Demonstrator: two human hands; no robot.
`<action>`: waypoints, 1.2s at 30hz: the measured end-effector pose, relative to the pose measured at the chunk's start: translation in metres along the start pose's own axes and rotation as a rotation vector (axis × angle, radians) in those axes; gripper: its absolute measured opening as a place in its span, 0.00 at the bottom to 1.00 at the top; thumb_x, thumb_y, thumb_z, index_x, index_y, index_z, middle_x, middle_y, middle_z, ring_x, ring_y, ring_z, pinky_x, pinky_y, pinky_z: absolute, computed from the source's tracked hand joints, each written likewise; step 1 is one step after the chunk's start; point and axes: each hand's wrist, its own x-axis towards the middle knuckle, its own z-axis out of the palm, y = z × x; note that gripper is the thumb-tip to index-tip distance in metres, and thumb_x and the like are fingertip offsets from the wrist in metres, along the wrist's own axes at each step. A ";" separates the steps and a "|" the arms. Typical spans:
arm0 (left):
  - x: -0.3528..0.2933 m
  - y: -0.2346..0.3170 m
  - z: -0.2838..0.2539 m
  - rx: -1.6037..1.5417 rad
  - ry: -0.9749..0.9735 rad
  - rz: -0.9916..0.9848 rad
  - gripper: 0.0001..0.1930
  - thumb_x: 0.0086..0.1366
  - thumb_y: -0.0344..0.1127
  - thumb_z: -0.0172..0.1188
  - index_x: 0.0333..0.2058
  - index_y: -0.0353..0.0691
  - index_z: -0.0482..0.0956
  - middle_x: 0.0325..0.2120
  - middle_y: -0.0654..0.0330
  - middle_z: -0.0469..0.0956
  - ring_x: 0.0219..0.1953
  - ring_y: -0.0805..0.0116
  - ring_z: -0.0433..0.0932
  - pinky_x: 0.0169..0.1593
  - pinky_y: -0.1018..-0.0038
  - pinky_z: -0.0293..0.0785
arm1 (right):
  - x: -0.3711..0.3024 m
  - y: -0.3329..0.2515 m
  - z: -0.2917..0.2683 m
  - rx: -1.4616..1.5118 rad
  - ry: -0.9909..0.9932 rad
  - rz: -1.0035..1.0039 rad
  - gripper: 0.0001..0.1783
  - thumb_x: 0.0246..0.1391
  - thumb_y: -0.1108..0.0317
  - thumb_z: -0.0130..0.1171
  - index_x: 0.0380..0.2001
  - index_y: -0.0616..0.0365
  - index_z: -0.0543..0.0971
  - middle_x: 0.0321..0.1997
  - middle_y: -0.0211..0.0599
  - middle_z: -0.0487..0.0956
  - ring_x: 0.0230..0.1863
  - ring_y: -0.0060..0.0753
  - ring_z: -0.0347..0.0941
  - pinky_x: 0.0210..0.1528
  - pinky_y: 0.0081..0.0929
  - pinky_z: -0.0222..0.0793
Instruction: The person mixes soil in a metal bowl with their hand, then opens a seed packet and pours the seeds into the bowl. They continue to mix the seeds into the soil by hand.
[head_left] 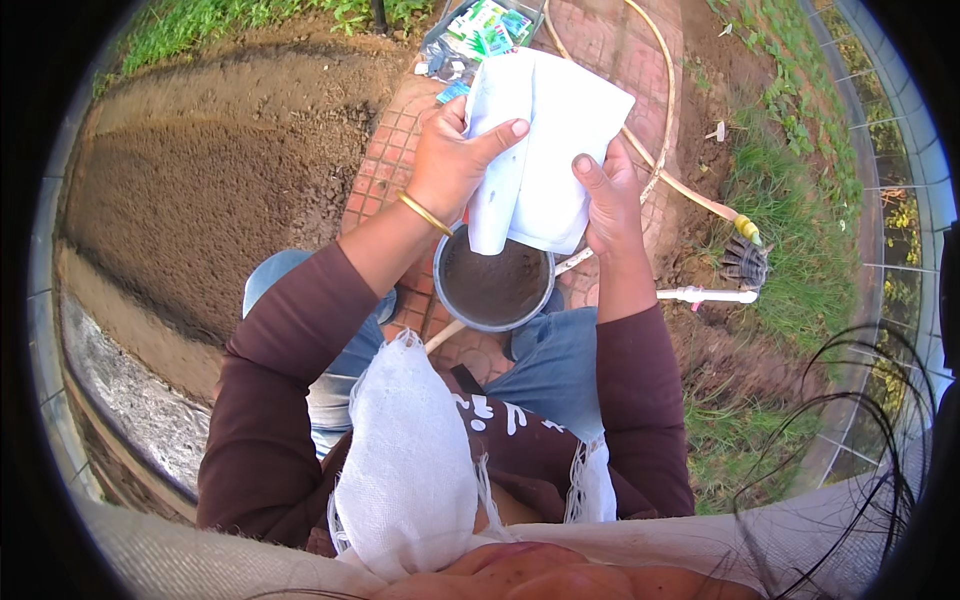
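Observation:
My left hand [447,160] grips the left side of a white paper sheet [560,140], thumb lying over a folded flap marked with a few small dark spots. On the sheet's right edge, my right hand [612,205] is closed with its thumb on top; the fingers behind the paper are hidden. Just below the paper stands a round bucket [497,327] between my knees, with dark, fine soil [490,285] inside. The lower edge of the paper covers part of the bucket's far rim.
Beyond the paper, a tray [437,28] holds several green and white packets [492,32]. A pale hose [670,90] curves over the red brick path [390,165]. A tilled soil bed [190,190] lies left; a white pipe [710,295] and grass [790,240] lie right.

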 end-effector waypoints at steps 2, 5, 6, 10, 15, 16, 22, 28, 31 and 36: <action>0.001 0.000 -0.002 0.052 0.013 0.012 0.17 0.56 0.29 0.68 0.41 0.32 0.73 0.33 0.58 0.80 0.33 0.75 0.79 0.36 0.77 0.78 | -0.004 -0.001 0.001 0.007 -0.014 0.126 0.33 0.47 0.68 0.70 0.55 0.64 0.66 0.51 0.39 0.76 0.51 0.31 0.74 0.53 0.29 0.71; 0.003 -0.003 -0.004 -0.012 -0.018 0.024 0.15 0.56 0.28 0.67 0.40 0.33 0.73 0.34 0.58 0.80 0.33 0.75 0.79 0.36 0.77 0.78 | -0.004 -0.001 0.005 0.014 0.084 0.149 0.30 0.49 0.72 0.67 0.54 0.64 0.68 0.50 0.40 0.76 0.50 0.32 0.74 0.52 0.29 0.72; 0.004 -0.003 -0.005 -0.032 -0.019 -0.002 0.14 0.57 0.27 0.67 0.40 0.33 0.74 0.34 0.58 0.80 0.33 0.75 0.79 0.36 0.77 0.78 | -0.001 0.000 0.000 0.041 0.066 0.139 0.26 0.50 0.74 0.65 0.52 0.64 0.69 0.48 0.40 0.77 0.48 0.31 0.75 0.51 0.29 0.73; 0.004 -0.007 -0.005 -0.108 -0.016 -0.037 0.13 0.58 0.26 0.65 0.41 0.33 0.74 0.34 0.58 0.80 0.33 0.75 0.79 0.37 0.76 0.78 | 0.000 0.003 -0.006 0.010 0.099 0.080 0.24 0.51 0.73 0.65 0.50 0.64 0.71 0.47 0.38 0.78 0.47 0.30 0.76 0.50 0.28 0.73; 0.001 0.000 -0.003 -0.131 -0.033 -0.082 0.16 0.59 0.27 0.63 0.45 0.31 0.74 0.36 0.58 0.79 0.37 0.71 0.79 0.41 0.74 0.78 | -0.002 -0.001 -0.003 -0.021 0.035 -0.038 0.23 0.52 0.73 0.64 0.51 0.64 0.70 0.48 0.38 0.77 0.47 0.28 0.75 0.50 0.27 0.72; 0.001 -0.003 -0.004 -0.093 -0.028 -0.086 0.16 0.59 0.27 0.63 0.46 0.31 0.74 0.37 0.58 0.79 0.38 0.71 0.79 0.42 0.73 0.77 | -0.003 -0.002 -0.001 -0.019 0.035 -0.050 0.23 0.52 0.73 0.64 0.51 0.64 0.71 0.48 0.38 0.77 0.47 0.28 0.75 0.50 0.27 0.72; -0.004 -0.001 -0.005 -0.011 -0.187 -0.234 0.16 0.62 0.30 0.61 0.48 0.31 0.74 0.38 0.60 0.79 0.40 0.72 0.78 0.43 0.72 0.75 | -0.002 -0.002 -0.010 -0.185 0.093 -0.128 0.28 0.52 0.74 0.62 0.56 0.64 0.65 0.53 0.41 0.73 0.52 0.31 0.71 0.54 0.29 0.68; 0.003 -0.021 -0.022 0.238 -0.157 -0.151 0.13 0.63 0.31 0.60 0.44 0.32 0.76 0.34 0.60 0.80 0.36 0.75 0.77 0.40 0.74 0.74 | -0.007 -0.012 0.001 -1.134 0.442 -0.624 0.46 0.45 0.69 0.66 0.63 0.66 0.53 0.66 0.53 0.55 0.63 0.46 0.59 0.65 0.43 0.52; 0.001 -0.022 -0.023 0.387 -0.216 -0.090 0.12 0.62 0.31 0.61 0.43 0.33 0.78 0.34 0.60 0.81 0.34 0.76 0.77 0.39 0.75 0.74 | -0.014 -0.023 0.018 -1.310 0.369 -0.899 0.43 0.44 0.68 0.68 0.61 0.64 0.58 0.63 0.49 0.61 0.63 0.43 0.58 0.64 0.42 0.51; 0.000 -0.016 -0.024 0.557 -0.336 -0.046 0.13 0.57 0.32 0.67 0.39 0.35 0.79 0.34 0.60 0.80 0.36 0.74 0.77 0.42 0.75 0.74 | -0.014 -0.023 0.017 -1.243 0.217 -0.344 0.21 0.47 0.64 0.68 0.42 0.63 0.76 0.35 0.35 0.77 0.39 0.26 0.71 0.42 0.28 0.66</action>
